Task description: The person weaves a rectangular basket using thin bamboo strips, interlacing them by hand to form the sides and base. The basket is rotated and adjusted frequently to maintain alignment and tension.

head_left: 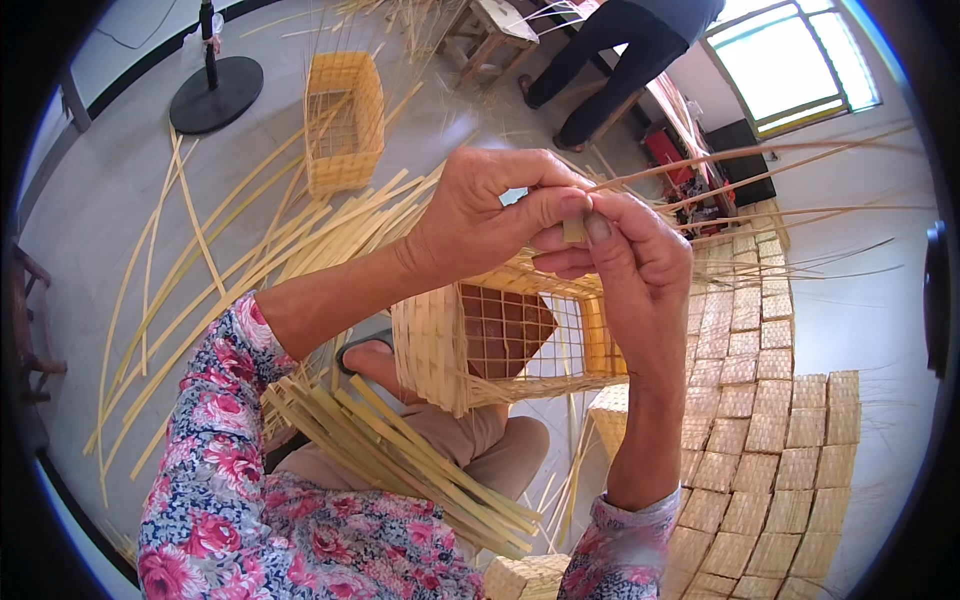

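My left hand [500, 205] and my right hand [640, 255] meet at the centre, both closed in a pinch on a short flat piece of pale bamboo strip [574, 228] between thumbs and fingers. Long thin strips [740, 155] stick out to the right from near my fingertips; where they start is partly hidden. Below my hands a woven bamboo basket [430, 350] rests on its side, its opening toward me and a brown surface showing through its open grid. A bundle of flat bamboo strips [400, 460] lies across my lap.
A yellow woven basket [350, 150] and loose strips lie on the floor to the left, near a black stand [216, 100]. Stacked small baskets [760, 400] line the right wall. A co-worker's legs [600, 80] are at the back by a bench, near a wooden stool [500, 20].
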### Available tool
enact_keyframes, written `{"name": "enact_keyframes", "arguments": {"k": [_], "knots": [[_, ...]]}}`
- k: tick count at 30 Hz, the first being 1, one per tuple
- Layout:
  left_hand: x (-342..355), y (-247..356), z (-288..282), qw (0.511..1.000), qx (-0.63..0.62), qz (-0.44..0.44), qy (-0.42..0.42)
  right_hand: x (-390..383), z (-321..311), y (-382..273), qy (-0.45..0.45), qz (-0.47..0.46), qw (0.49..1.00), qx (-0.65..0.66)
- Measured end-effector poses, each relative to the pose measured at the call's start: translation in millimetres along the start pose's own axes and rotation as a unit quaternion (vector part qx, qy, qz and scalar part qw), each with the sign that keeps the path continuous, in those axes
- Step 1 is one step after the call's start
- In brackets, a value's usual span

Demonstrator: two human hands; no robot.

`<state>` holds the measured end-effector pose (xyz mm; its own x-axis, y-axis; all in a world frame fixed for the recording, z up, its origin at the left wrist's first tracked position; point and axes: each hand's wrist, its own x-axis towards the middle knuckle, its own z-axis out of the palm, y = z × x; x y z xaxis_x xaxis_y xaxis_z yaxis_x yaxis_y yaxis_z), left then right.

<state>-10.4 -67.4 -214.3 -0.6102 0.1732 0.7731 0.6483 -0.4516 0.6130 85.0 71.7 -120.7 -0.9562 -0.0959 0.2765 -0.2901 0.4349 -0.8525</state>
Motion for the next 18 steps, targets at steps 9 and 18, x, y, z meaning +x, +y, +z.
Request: {"name": "enact_keyframes", "arguments": {"k": [9, 18], "knots": [[5.9, 17.9, -2.1, 0.989, -0.09, -0.119, -0.001, 5.0, -6.4, -9.2, 0.005, 0.003, 1.0, -0.007], [2.2, 21.0, -15.5, 0.98, -0.114, -0.12, -0.106, -4.7, 27.2, 12.4, 0.127, -0.064, 0.958, -0.251]]}}
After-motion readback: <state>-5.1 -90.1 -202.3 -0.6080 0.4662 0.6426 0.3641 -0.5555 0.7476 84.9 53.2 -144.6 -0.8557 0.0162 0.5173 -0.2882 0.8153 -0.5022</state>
